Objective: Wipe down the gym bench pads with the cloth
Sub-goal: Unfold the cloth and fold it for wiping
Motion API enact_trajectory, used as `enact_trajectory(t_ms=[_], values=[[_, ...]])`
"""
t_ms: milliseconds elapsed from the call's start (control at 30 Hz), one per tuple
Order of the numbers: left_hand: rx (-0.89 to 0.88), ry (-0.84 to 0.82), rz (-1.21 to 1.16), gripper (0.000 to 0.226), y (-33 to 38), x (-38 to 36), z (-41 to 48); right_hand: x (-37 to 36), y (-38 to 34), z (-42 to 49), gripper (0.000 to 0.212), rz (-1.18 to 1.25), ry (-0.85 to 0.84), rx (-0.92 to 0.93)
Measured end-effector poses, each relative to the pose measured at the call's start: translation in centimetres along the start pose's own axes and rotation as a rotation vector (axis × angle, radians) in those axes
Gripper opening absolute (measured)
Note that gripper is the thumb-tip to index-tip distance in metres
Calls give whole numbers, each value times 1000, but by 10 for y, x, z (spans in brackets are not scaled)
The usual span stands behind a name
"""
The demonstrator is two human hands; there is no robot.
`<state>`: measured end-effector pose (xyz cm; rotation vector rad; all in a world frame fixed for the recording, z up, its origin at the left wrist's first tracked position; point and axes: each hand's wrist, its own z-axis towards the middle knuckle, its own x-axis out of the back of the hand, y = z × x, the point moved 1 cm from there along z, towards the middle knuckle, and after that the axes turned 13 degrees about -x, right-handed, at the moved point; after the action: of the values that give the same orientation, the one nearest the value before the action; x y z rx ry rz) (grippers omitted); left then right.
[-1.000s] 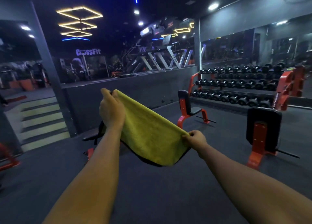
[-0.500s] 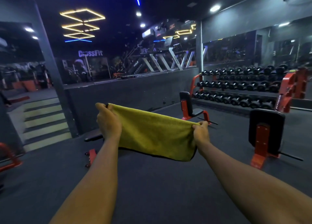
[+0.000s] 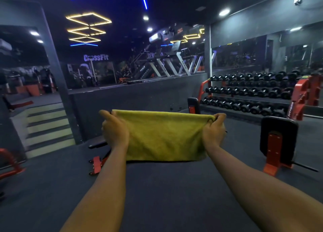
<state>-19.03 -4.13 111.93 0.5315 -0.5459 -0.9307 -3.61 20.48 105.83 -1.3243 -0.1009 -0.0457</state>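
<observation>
Your left hand (image 3: 114, 129) and right hand (image 3: 214, 130) pinch the cloth's (image 3: 164, 137) top corners, stretched level; pad (image 3: 279, 127) stands apart, nearer your right.

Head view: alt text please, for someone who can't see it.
Both hands hold a yellow-green cloth spread in the air: the left hand grips its top left corner, the right hand its top right corner. Beyond, a red-framed bench with a black pad stands at right, near a dumbbell rack.

Dim gym, neon ceiling lights (image 3: 88, 21), wide-angle edge distortion.
</observation>
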Motion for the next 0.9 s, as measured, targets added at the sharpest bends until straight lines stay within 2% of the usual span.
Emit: enact_trajectory(t_ms=[67, 133, 267, 367, 500, 600, 733, 833, 900], values=[[82, -267, 103, 38, -7, -6, 6, -1, -3, 1, 11, -180, 27, 15], [64, -478, 133, 40, -5, -14, 7, -8, -9, -2, 10, -229, -39, 11], [-62, -702, 31, 38, 18, -29, -8, -34, -27, -19, 25, -82, -466, 61], [-137, -769, -104, 28, 37, -34, -24, -47, -39, -37, 25, -129, -677, 206], [-173, -883, -224, 16, 46, -37, -32, -50, -43, -44, 20, -102, -759, 255], [-163, -954, -249, 22, 46, -31, -32, -46, -42, -42, 15, -50, -758, 227], [-153, -1037, -351, 26, 48, -27, -35, -38, -42, -36, 25, -42, -799, 224], [-219, -981, -304, 22, 40, -34, -39, -33, -39, -25, 21, -30, -832, 240], [-276, -998, -158, 46, 24, -41, -37, -30, -40, -18, 21, 11, -860, 245]])
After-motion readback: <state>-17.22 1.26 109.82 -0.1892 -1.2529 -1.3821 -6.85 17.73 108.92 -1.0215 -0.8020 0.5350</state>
